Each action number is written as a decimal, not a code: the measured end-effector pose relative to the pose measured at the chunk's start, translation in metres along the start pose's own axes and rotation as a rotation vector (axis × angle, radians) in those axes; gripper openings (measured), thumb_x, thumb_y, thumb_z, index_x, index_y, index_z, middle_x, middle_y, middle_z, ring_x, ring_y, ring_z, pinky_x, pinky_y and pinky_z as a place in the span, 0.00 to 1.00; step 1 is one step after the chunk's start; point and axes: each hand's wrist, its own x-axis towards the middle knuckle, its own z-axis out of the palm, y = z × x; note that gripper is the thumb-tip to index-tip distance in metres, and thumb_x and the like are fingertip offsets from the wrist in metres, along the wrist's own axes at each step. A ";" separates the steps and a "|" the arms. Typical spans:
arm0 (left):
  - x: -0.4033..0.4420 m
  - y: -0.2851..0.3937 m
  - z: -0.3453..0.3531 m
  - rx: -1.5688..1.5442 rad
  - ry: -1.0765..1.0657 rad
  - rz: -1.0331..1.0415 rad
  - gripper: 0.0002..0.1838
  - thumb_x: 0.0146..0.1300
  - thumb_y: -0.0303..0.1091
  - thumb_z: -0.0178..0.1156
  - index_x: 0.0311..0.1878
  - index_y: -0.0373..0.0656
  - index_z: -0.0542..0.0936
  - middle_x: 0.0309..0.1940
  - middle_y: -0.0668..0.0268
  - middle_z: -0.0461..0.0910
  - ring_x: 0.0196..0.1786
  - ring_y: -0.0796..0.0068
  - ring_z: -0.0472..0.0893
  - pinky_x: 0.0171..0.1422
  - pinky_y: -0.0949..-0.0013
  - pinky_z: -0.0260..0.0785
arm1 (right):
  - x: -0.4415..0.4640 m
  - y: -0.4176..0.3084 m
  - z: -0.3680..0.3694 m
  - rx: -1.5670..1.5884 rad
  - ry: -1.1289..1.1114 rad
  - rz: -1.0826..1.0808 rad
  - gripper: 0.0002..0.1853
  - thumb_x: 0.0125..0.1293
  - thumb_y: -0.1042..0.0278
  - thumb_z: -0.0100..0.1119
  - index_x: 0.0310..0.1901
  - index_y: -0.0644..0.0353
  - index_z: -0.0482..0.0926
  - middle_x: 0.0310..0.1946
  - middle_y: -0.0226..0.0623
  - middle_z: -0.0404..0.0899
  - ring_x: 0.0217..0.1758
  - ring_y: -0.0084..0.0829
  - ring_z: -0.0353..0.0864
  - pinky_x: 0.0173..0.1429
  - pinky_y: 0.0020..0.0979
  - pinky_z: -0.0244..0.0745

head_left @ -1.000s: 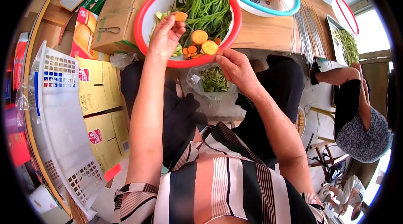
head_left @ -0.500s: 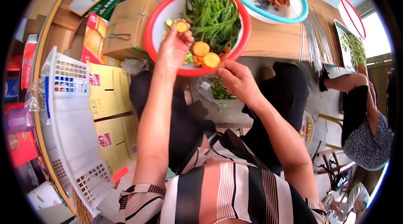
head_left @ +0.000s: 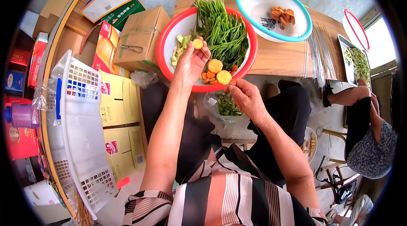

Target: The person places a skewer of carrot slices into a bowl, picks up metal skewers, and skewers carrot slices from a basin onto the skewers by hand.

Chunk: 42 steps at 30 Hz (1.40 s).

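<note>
My left hand (head_left: 191, 62) is over the left part of a red-rimmed bowl (head_left: 163, 41), its fingers closed on a round carrot slice (head_left: 198, 44). At the bowl's near rim, my right hand (head_left: 246, 96) pinches what appears to be a thin skewer, mostly hidden. Two large carrot slices (head_left: 224, 77) line up from its fingertips, seemingly threaded on it. Inside the bowl lie long green leafy stems (head_left: 224, 35), pale green chunks (head_left: 180, 48) at the left and smaller carrot pieces (head_left: 208, 75) below the large slices.
A teal-rimmed bowl (head_left: 308, 24) with brown skewered slices (head_left: 283, 15) stands on the wooden table (head_left: 271, 58). Metal skewers (head_left: 318, 58) lie to its right, before a tray of green pieces (head_left: 358, 62). Cartons (head_left: 142, 35) and a white basket (head_left: 87, 120) stand left. Another person (head_left: 369, 141) sits right.
The whole view has shifted, so the bowls and table appear lower and farther right. Both hands keep nearly the same places over the bowl, with the left still holding its carrot slice.
</note>
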 end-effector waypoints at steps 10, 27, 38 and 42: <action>0.001 -0.006 0.002 -0.100 -0.005 0.005 0.21 0.66 0.41 0.58 0.55 0.37 0.71 0.45 0.62 0.74 0.44 0.75 0.75 0.58 0.70 0.71 | 0.000 0.003 0.004 0.006 0.041 -0.046 0.10 0.72 0.66 0.48 0.36 0.63 0.76 0.14 0.20 0.64 0.15 0.11 0.59 0.20 0.18 0.55; -0.005 -0.019 0.015 -0.006 -0.101 -0.055 0.21 0.64 0.44 0.59 0.53 0.40 0.73 0.44 0.66 0.75 0.48 0.73 0.75 0.61 0.65 0.68 | 0.003 -0.001 0.002 0.151 0.035 0.009 0.07 0.70 0.69 0.50 0.37 0.62 0.75 0.18 0.19 0.64 0.19 0.11 0.59 0.23 0.20 0.55; -0.008 -0.018 0.024 -0.022 -0.139 -0.064 0.20 0.65 0.41 0.58 0.56 0.41 0.73 0.51 0.62 0.76 0.58 0.64 0.75 0.66 0.58 0.67 | 0.008 -0.005 0.002 0.142 0.044 0.004 0.07 0.70 0.69 0.50 0.37 0.62 0.75 0.18 0.19 0.64 0.19 0.11 0.59 0.23 0.19 0.55; -0.013 -0.011 0.035 -0.010 -0.156 -0.063 0.21 0.67 0.40 0.56 0.59 0.41 0.71 0.54 0.59 0.76 0.58 0.63 0.75 0.65 0.58 0.68 | 0.009 -0.002 0.000 0.208 0.017 0.013 0.07 0.71 0.69 0.49 0.38 0.61 0.75 0.17 0.19 0.63 0.18 0.12 0.58 0.22 0.19 0.53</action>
